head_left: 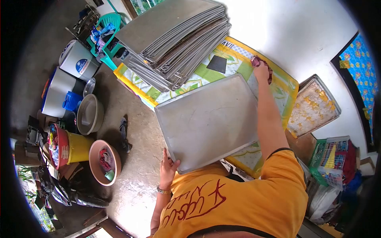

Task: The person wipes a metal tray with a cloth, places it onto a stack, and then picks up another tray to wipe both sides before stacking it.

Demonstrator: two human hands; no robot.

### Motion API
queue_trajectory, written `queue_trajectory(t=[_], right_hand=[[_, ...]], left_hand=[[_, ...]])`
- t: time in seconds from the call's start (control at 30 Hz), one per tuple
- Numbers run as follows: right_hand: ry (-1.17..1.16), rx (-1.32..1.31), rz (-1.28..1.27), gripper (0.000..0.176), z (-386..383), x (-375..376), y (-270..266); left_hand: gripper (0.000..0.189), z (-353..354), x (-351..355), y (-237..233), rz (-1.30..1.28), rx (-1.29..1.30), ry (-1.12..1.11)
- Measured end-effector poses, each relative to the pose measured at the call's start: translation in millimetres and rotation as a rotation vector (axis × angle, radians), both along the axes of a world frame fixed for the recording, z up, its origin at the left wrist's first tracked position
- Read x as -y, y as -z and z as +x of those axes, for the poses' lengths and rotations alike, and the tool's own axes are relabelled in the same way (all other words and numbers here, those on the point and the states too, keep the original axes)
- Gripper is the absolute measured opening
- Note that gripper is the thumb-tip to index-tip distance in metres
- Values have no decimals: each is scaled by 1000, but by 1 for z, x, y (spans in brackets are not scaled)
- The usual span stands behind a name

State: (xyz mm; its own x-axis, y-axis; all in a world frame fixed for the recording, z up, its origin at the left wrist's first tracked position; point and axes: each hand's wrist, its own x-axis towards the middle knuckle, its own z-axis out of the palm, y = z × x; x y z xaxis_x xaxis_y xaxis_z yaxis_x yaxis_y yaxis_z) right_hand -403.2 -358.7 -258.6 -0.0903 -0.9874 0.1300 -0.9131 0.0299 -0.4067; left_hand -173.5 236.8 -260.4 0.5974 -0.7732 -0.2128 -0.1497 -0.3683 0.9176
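Observation:
A grey metal baking tray (pixel 208 121) lies tilted across the near side of the table, one corner against my orange shirt. At its lower left corner is my left hand (pixel 168 170), thumb over the rim and fingers along the outer edge. My right hand (pixel 261 72) is stretched past the tray to the far right part of the table, closed on a dark maroon cloth (pixel 256 61). The cloth bunches around the fingers and hangs beside the wrist. A tall stack of similar trays (pixel 178 43) stands on the table's left part.
A green and yellow patterned cloth covers the table (pixel 242 65), with a dark flat piece (pixel 217 64) on it. Against the right wall leans a stained tray (pixel 313 107), above plastic crates (pixel 331 160). Basins (pixel 105 162), buckets and a green chair (pixel 109 20) stand on the left.

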Motion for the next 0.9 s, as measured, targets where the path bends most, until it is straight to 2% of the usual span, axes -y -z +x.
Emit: queue_trajectory(t=[0.07,0.13,0.23,0.33,0.43,0.57,0.7,0.9], right_hand=[[-114,149,-89,49,-17,-7,-7],[-235,244,-185,50,-26,-39,-19],[-563,-60,53,65,-10,-127,-54],[-529,-356,-227,80,7,-151,17],[-450,-216,-124,87,27,-152,21],[-442,-242,-261,76,49,-159,36],[-613,-97,-284,63,103,-201,38],[-907,109,-316,38,199,-286,36]], left_hand=[[83,2,4,-2,37,116,50],[85,16,-1,39,-52,186,100],[88,21,-6,51,-64,268,143],[87,22,-3,44,-102,278,157],[86,20,0,25,-53,158,178],[87,17,1,15,-11,-79,195],[87,13,8,-10,-59,55,199],[90,12,8,-24,-69,44,149]])
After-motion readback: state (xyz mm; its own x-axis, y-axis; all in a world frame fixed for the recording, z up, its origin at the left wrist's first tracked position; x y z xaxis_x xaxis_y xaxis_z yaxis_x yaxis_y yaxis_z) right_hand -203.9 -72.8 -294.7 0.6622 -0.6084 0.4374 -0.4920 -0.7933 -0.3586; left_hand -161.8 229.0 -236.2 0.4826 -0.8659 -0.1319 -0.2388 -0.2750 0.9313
